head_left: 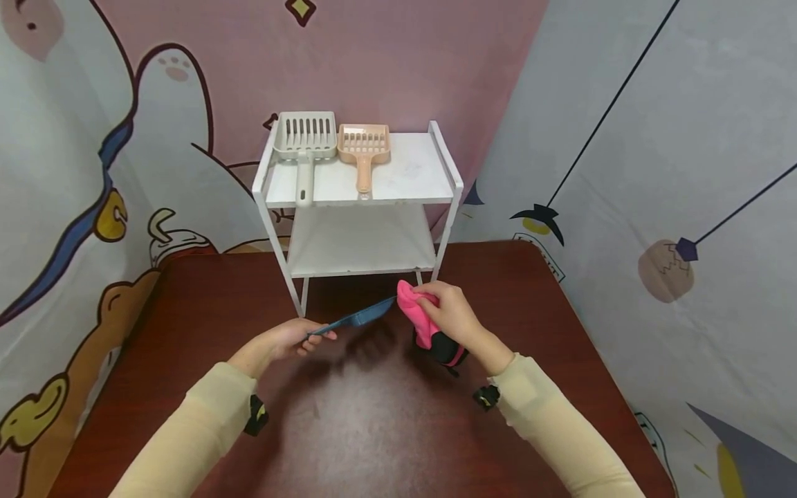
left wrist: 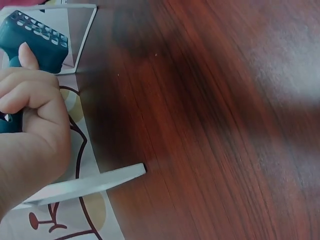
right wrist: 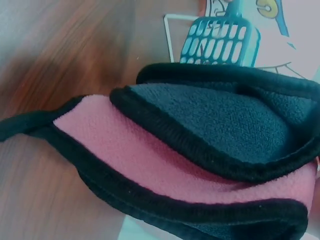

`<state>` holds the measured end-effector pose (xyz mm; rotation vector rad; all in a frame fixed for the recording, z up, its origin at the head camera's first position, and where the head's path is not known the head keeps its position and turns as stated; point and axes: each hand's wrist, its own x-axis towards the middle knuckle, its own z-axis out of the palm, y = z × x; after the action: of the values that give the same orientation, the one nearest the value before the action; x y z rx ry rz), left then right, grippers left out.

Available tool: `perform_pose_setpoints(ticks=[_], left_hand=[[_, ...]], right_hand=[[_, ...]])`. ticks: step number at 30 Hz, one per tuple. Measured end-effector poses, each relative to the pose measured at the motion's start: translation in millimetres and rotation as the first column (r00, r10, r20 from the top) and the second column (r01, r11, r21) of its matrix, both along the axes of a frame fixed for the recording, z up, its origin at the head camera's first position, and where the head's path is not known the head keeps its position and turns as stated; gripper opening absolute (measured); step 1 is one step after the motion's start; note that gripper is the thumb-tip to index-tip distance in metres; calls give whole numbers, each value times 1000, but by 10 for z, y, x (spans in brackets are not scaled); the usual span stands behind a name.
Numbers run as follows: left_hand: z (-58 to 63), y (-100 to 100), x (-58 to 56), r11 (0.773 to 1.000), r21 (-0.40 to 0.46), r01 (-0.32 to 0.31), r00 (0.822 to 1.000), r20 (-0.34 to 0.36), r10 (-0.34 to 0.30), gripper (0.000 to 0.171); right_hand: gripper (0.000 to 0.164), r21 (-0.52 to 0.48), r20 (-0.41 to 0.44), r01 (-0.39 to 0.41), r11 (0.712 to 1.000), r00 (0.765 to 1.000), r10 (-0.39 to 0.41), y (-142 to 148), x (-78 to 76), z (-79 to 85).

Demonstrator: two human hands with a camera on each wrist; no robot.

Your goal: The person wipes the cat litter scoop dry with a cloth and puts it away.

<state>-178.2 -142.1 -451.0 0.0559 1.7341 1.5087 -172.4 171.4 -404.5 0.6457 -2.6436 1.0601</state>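
My left hand (head_left: 289,339) grips the handle of a dark teal litter scoop (head_left: 367,315), which points to the right and is seen nearly edge-on in the head view. In the left wrist view the slotted head of the scoop (left wrist: 37,42) shows beyond the curled fingers. With thumb and fingers, my right hand (head_left: 454,315) pinches a cleaning cloth (head_left: 418,315), pink with dark grey parts and black edging. The cloth (right wrist: 150,145) hangs in folds and fills much of the right wrist view, hiding that hand. The scoop's tip is right beside the cloth's pink end.
A white two-tier rack (head_left: 361,238) stands at the back of the brown table (head_left: 349,429). On its top shelf lie a pale grey scoop (head_left: 305,173) and a peach scoop (head_left: 364,173) side by side. Printed cloth walls (head_left: 623,138) enclose the table.
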Motion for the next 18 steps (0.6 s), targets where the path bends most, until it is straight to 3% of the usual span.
perform_pose_setpoints(ticks=[10,18], left_hand=[[14,211,3,999,34,8,999,51,-9,27],[27,275,14,999,38,26,999,33,-28,28]], right_hand=[[14,33,-17,-80,996,997,81,-353,128,-35],[12,97,-61,-40,994,997,46,-446,177,-88]])
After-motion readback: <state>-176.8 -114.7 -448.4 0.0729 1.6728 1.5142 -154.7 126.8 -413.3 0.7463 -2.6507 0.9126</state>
